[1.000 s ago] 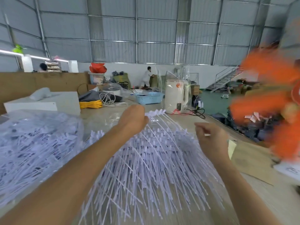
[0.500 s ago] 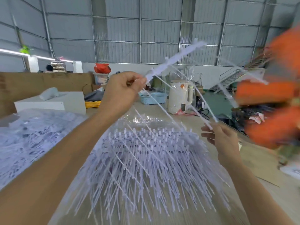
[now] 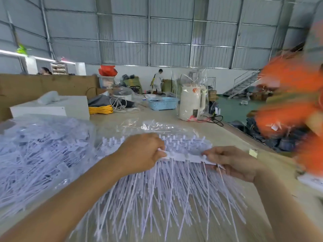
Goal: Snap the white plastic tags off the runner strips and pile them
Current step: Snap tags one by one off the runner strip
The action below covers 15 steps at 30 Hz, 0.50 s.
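A white runner strip (image 3: 185,157) with thin tags hanging from it is held level between both hands, just above a stack of white runner strips (image 3: 167,194) on the table. My left hand (image 3: 142,152) grips the strip's left end. My right hand (image 3: 230,162) pinches its right end, thumb on top. To the left lies a big heap of loose white tags (image 3: 40,154) inside clear plastic.
A white box (image 3: 52,107) stands behind the heap. Farther back on the table (image 3: 232,135) are a yellow cord, a blue basket (image 3: 162,103) and a white kettle (image 3: 191,102). A blurred orange shape (image 3: 293,105) fills the right side. The table's right edge runs diagonally.
My left hand brought the strip down from high in the air to just above the stack. My right hand moved in and took hold of the strip's right end.
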### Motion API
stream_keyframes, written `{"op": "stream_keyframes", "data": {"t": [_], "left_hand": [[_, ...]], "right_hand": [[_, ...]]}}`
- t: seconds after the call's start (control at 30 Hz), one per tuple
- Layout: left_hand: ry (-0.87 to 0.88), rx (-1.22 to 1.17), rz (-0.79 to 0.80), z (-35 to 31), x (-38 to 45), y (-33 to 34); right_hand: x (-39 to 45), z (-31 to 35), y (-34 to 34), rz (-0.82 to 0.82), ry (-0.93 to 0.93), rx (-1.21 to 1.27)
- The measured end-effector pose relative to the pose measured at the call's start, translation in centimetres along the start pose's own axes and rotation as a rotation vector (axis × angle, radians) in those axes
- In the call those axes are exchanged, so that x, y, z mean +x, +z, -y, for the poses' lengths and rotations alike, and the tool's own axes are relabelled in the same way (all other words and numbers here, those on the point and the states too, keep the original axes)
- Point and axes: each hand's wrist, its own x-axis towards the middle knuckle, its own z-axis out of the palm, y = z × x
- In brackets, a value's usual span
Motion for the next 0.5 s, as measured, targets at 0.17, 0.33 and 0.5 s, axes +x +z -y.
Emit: {"op": "stream_keyframes", "data": {"t": [0.17,0.33,0.5], "left_hand": [[-0.099,-0.531,-0.24,1.9,-0.4,-2.7],[-0.239,-0.456,0.404,6.1,-2.9,-0.3],[-0.196,-0.547,0.205,6.7,-3.6,0.2]], "right_hand": [[0.2,-0.1,-1.4,-0.286,-0.104,-0.018],[0.6,-0.3,-1.5,-0.351,-0.156,-0.175],[0.9,-0.5,-1.5,-0.38,-0.228,-0.175]]}}
